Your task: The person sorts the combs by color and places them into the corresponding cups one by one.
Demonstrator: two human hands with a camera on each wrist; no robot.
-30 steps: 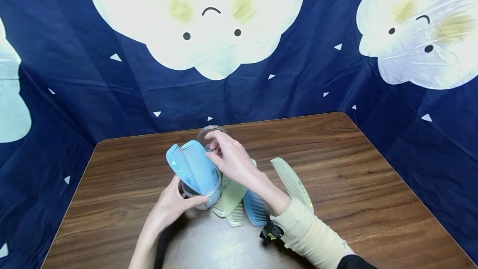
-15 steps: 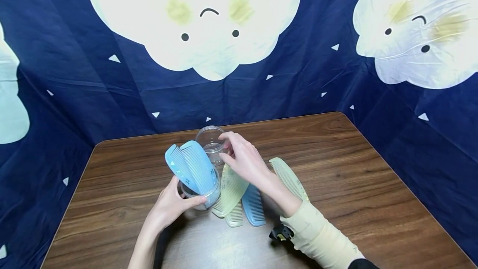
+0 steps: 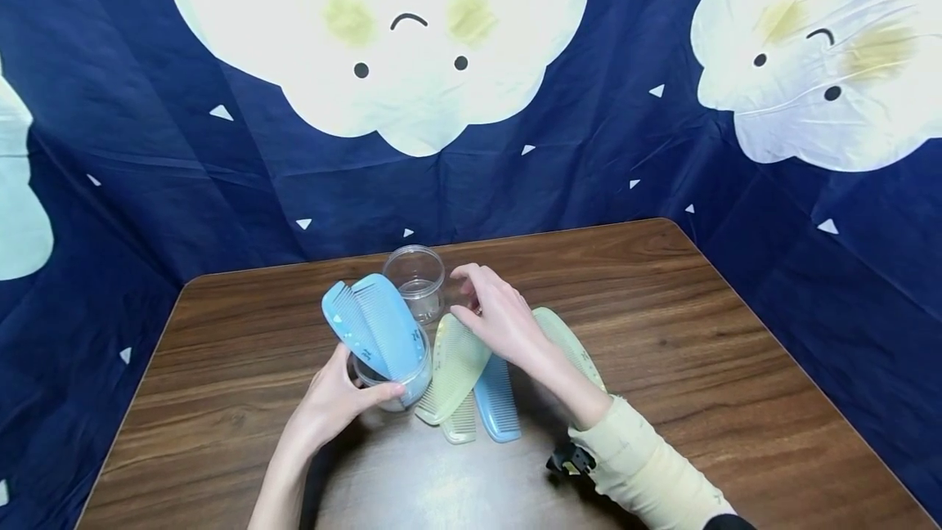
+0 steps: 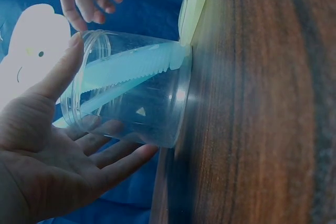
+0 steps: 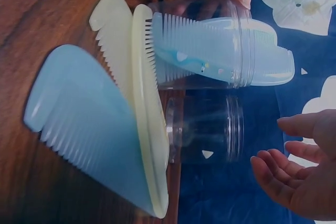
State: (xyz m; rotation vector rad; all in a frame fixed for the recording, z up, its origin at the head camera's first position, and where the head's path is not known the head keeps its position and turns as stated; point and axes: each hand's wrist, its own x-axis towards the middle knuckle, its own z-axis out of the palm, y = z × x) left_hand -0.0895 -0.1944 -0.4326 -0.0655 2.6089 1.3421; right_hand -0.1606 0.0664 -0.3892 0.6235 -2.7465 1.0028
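My left hand (image 3: pixel 327 407) grips a clear plastic jar (image 4: pixel 149 124), the thumb at its rim and the other fingers round the far side. Two light blue combs (image 3: pixel 393 330) stand tilted in it, their upper ends poking out. My right hand (image 3: pixel 504 317) hovers with loosely bent fingers and holds nothing. Below and beside it lies a loose pile: a yellow-green comb (image 3: pixel 458 366) on top, another pale green comb (image 3: pixel 461 424) partly under it, and a blue comb (image 3: pixel 497 411). One more pale green comb (image 3: pixel 567 342) lies to the right, partly hidden by the right forearm.
A second clear jar (image 3: pixel 414 268), with no comb in it, stands behind the held jar near the back edge of the wooden table (image 3: pixel 706 366). A dark blue cloth (image 3: pixel 471 186) with white clouds hangs behind the table.
My right hand has moved right and slightly toward me, away from the back jar, which now shows fully. The left hand keeps its grip on the jar with the combs.
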